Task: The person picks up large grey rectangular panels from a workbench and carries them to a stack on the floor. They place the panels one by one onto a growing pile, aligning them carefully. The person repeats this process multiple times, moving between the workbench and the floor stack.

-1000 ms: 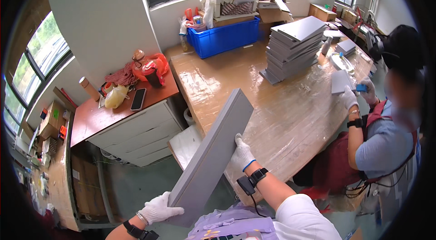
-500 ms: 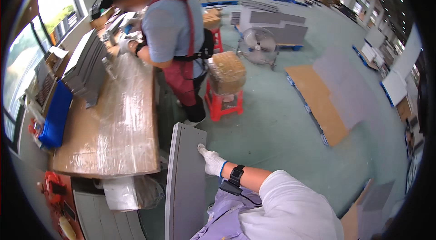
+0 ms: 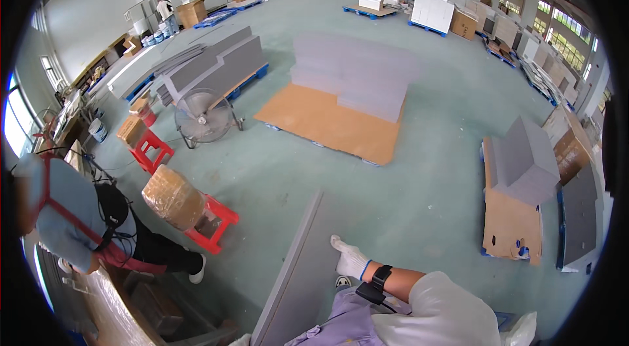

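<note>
A long grey panel [image 3: 303, 257] stands on edge in front of me, its near end cut off by the lower rim of the view. My right hand [image 3: 350, 258], in a white knitted glove with a blue cuff, is closed on the panel's right side. A black strap with a small device circles that wrist. At the lower edge, a sliver of white glove, my left hand [image 3: 242, 341], touches the panel's left side; most of its fingers are cut off.
A co-worker [image 3: 85, 215] bends over a plastic-wrapped table [image 3: 108, 300] at lower left. A wrapped carton [image 3: 173, 198] sits on a red stool [image 3: 219, 225]. Beyond are a floor fan [image 3: 202, 118], a grey panel stack [image 3: 347, 80] on a cardboard-covered pallet [image 3: 314, 130], and another stack [image 3: 524, 159] at right.
My view has swung right, away from the table and toward the pallets. The grey panel has turned along with me, still in my right hand. A bit of my left glove has come into view.
</note>
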`<state>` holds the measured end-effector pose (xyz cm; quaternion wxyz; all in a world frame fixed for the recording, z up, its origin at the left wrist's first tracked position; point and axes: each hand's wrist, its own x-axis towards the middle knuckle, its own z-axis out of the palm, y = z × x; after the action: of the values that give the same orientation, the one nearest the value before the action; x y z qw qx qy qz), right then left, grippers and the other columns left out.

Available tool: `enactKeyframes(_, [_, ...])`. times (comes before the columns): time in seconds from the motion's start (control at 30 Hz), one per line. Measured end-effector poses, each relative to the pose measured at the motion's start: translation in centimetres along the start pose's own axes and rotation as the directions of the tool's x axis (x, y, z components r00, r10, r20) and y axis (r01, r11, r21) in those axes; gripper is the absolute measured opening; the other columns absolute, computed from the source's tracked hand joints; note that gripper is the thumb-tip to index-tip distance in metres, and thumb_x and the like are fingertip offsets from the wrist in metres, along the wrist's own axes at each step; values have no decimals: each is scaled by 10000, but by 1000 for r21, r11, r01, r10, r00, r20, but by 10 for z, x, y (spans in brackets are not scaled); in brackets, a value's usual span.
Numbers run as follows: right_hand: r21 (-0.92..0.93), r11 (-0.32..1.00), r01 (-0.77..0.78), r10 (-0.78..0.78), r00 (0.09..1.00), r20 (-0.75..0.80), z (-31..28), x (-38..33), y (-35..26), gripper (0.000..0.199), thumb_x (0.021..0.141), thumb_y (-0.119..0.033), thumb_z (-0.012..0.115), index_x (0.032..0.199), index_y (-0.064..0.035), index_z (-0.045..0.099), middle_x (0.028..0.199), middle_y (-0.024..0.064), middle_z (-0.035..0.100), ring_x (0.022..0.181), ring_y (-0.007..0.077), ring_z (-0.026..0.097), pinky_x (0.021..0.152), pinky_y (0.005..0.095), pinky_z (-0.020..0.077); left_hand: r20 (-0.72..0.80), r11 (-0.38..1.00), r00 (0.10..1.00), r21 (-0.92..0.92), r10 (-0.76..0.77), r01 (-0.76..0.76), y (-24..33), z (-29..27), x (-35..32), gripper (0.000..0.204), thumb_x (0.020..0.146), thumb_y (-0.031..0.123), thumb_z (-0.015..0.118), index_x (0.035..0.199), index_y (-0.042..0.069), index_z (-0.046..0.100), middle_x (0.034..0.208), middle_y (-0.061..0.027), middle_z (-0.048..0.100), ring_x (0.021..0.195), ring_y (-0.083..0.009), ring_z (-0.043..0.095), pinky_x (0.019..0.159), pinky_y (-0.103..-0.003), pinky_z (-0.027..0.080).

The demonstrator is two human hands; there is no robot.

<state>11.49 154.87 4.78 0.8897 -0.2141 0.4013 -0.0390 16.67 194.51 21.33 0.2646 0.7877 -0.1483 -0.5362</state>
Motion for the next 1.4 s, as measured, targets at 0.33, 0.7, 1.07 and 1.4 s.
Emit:
enactKeyframes(0.33, [429,816,388,-341,922,-185,-124,-19,-156,532,915,-387,686,1323,-96,507,1326,50,553,1229,266,507,1075,450,403,196,983,974,119,115,-140,171,-66,208,626,830,355,776,1291,-7,557,1091,-95,681,1007,-168,627,908,-302,488])
enactKeyframes(0.7, [432,612,662,-522,749,-407,-116,65,-297,588,928,-488,629,1345,-98,487,1309,48,550,1214,271,509,1070,462,394,37,623,946,-761,321,-182,315,-110,389,362,892,50,644,1245,53,568,1124,-60,654,1075,-156,597,964,-332,474])
enactKeyframes(1.07, [439,564,699,-487,711,-507,-128,150,-429,571,949,-493,592,1357,-111,472,1315,76,548,1226,287,520,1065,489,405,275,822,950,-568,147,37,489,-161,545,490,912,81,654,1363,57,467,1278,-73,577,1177,-186,558,1029,-347,451])
enactKeyframes(1.4, [519,636,571,-491,818,-299,-158,262,-620,468,914,-347,698,1268,-98,523,1241,46,577,1170,240,543,1006,454,451,89,782,979,-617,184,-91,660,-173,668,390,906,136,675,1259,37,541,1165,-57,633,1058,-149,617,953,-323,502])
